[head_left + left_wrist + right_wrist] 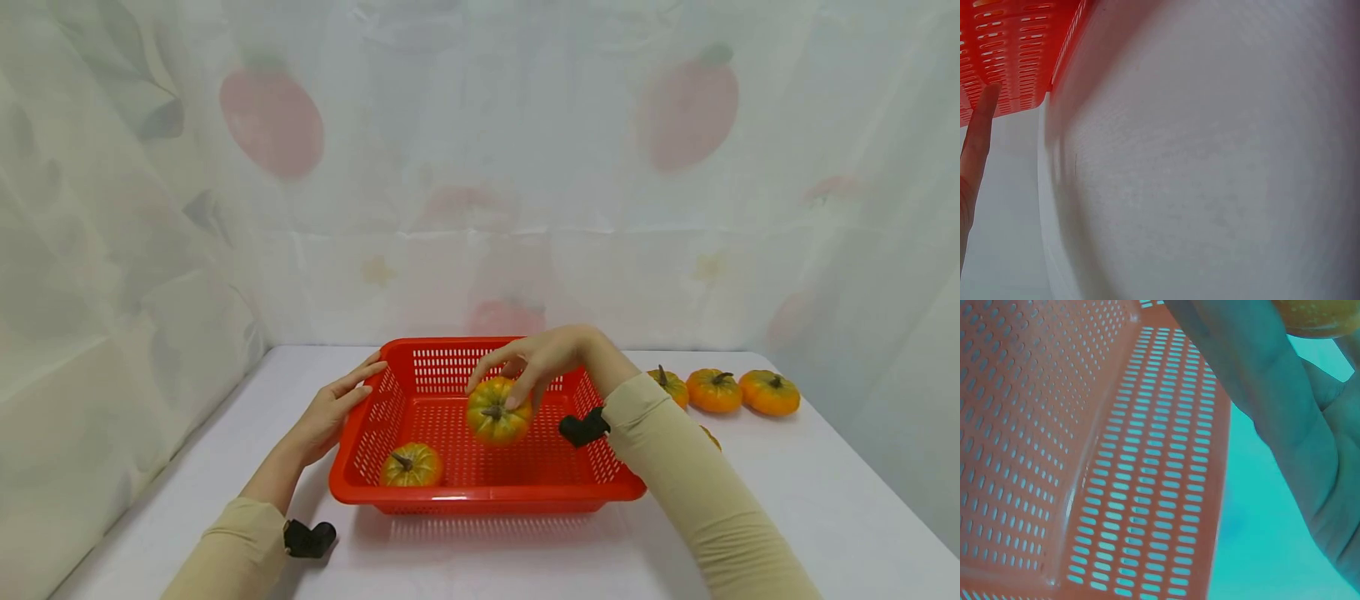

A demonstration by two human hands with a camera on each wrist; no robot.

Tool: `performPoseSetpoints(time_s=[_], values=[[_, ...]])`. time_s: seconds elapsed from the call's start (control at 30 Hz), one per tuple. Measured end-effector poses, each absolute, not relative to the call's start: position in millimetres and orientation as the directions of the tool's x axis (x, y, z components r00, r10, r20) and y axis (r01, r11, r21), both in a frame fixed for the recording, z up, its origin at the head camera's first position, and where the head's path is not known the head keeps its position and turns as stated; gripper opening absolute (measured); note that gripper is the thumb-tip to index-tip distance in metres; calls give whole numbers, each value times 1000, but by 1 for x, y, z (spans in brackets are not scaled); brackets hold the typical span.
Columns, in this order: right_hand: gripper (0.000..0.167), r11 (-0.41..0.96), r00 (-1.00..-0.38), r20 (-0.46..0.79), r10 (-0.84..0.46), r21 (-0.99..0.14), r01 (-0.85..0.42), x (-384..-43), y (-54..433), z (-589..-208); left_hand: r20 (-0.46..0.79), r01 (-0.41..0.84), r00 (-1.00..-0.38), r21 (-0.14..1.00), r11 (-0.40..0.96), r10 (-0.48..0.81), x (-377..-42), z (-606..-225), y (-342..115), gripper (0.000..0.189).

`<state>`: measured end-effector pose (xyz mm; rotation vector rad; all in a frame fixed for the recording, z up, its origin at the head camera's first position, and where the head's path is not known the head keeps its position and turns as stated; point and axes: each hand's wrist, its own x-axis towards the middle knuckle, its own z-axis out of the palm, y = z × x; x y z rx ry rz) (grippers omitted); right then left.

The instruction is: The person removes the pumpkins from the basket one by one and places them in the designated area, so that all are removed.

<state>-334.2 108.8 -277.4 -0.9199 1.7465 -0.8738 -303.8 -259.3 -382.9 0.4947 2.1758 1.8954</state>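
A red perforated plastic basket point(487, 493) stands on the white table. In the head view my right hand point(543, 358) grips a small orange-and-green pumpkin point(495, 414) by its upper side, over the middle of the basket. Part of that pumpkin point(1322, 315) shows at the top of the right wrist view, beside the fingers. Another small pumpkin point(414, 467) lies in the basket's front left corner. My left hand point(333, 412) rests on the basket's left rim with its fingers fairly straight; one finger point(982, 125) touches the outer wall in the left wrist view.
Several small pumpkins point(714, 390) sit on the table right of the basket, some partly hidden by my right arm point(690, 483). A pale printed curtain point(480, 167) hangs behind and along the sides of the white table point(465, 567).
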Motion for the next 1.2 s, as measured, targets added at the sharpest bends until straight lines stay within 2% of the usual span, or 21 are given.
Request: performPoseSetpoints(time_s=[0.17,0.43,1.2], values=[[54,462,-283,-403,-871,-867,-187,-332,118,-270,57,115,-921,985,130,384,-304,-383,-260,53],[51,493,-372,-397,-839,-843,-213,-328,143,-254,62,122,-919,984,130,390,-305,-384,-261,53],[52,528,-542,-379,-750,-837,-144,-319,223,-250,88,144,-911,983,111,404,-308,-385,-263,54]])
